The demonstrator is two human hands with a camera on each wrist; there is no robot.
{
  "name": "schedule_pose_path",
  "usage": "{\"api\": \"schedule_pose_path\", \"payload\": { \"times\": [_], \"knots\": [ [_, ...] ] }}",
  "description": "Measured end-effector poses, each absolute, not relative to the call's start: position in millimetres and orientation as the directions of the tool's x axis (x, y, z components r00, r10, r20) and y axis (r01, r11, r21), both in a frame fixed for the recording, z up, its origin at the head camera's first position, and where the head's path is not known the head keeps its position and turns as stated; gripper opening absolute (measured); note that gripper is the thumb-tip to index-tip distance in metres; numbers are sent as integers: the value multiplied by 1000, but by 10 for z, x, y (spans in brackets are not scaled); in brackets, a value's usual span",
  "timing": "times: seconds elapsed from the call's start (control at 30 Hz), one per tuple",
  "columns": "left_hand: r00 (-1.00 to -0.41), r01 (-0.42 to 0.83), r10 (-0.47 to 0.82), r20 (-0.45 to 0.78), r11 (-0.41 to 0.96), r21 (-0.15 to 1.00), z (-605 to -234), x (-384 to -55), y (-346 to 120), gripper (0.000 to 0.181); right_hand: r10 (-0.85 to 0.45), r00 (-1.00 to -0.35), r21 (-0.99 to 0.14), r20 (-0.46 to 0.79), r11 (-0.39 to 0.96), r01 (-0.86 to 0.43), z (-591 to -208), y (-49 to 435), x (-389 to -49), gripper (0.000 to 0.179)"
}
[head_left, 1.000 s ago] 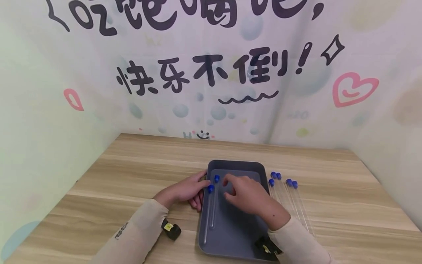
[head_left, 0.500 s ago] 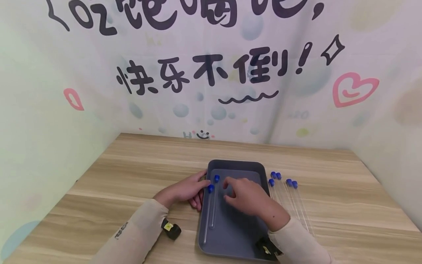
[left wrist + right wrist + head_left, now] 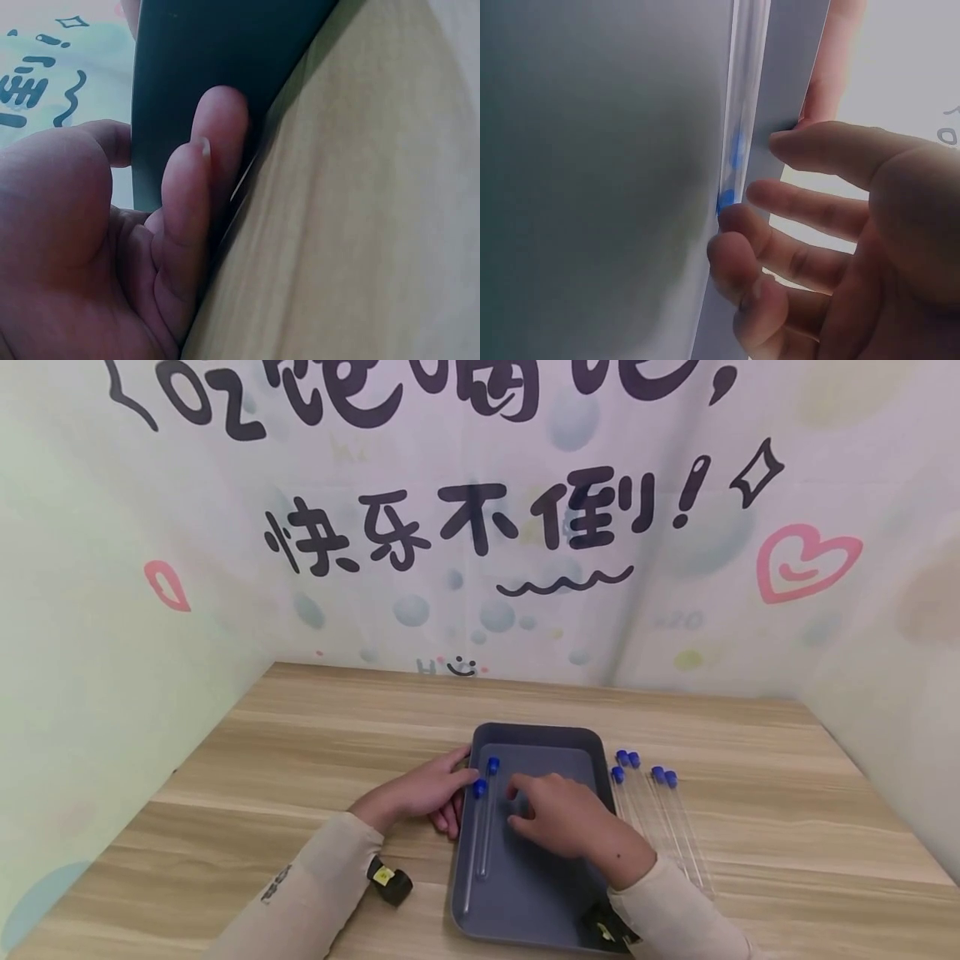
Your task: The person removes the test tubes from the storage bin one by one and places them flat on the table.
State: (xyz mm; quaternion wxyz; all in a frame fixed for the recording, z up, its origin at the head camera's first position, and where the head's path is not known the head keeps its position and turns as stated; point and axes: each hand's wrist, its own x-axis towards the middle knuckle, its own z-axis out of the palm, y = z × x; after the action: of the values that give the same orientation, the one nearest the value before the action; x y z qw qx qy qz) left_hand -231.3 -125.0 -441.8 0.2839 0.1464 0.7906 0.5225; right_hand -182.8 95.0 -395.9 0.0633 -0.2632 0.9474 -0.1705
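A dark grey rectangular tray (image 3: 536, 902) lies on the table. Along its left wall rest two clear tubes (image 3: 484, 847) with blue caps, side by side and slightly staggered. My left hand (image 3: 416, 792) holds the tray's left side, the thumb over the rim by the lower cap. In the left wrist view, fingers (image 3: 186, 195) lie against the outer wall (image 3: 195, 45). Over the middle of the tray hovers my right hand (image 3: 562, 814), loosely curled and holding nothing. The right wrist view shows its fingers (image 3: 735, 259) apart from each other, near the blue caps (image 3: 727, 199).
Several more blue-capped clear tubes (image 3: 684, 831) lie on the wooden table (image 3: 787, 793) just right of the tray, partly hidden by the right forearm. Behind the table hangs a printed cloth (image 3: 480, 618). Black wrist cameras (image 3: 390, 882) are strapped to both sleeves.
My right hand has lowered slightly over the tray, its fingers still loosely curled. The left hand, the tray and the tubes stay where they were.
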Motion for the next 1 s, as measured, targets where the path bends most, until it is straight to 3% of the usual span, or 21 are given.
{"api": "schedule_pose_path", "payload": {
  "times": [1.0],
  "knots": [
    [-792, -67, 539, -286, 388, 919, -4450, -2328, -1258, 60, -544, -838, -344, -43, 796, -499, -3976, 946, -1808, 25]
  ]
}}
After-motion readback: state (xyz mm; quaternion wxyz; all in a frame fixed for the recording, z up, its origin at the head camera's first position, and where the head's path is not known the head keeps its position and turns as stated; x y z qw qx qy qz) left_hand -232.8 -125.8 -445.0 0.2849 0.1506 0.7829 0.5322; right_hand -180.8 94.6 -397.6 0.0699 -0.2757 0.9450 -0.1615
